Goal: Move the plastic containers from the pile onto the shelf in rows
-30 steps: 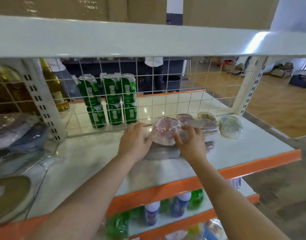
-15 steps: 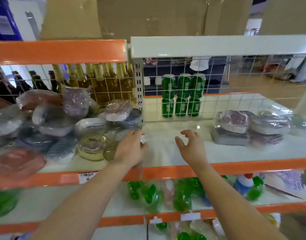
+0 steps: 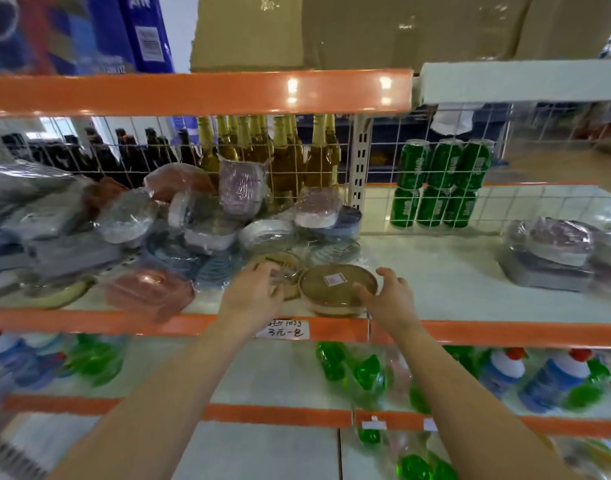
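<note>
Orange-edged shelf (image 3: 470, 332), pile (image 3: 151, 230) at 9 o'clock. Round tan container (image 3: 337, 285) is flanked at the front edge: right hand (image 3: 388, 299) at 3 o'clock, fingers released; left hand (image 3: 253, 296) at 9, fingers spread over a neighbouring lid (image 3: 279, 263). Right is judged nearer.

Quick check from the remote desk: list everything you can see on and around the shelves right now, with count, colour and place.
Pile of wrapped plastic containers: many, grey, pink and blue, left on the middle shelf.
Round tan containers: two, at the shelf's front edge by the pile.
Placed containers: a few, grey and pink, stacked at right.
Green cans: six, two tiers, behind the wire mesh.
Gold-topped bottles: several, behind the pile.
Dark bottles: several, back left.
Green bottles: several, on the shelf below.
Cardboard box: one, brown, on top.
Left hand: on the left tan container.
Right hand: open, at the right tan container's edge.
</note>
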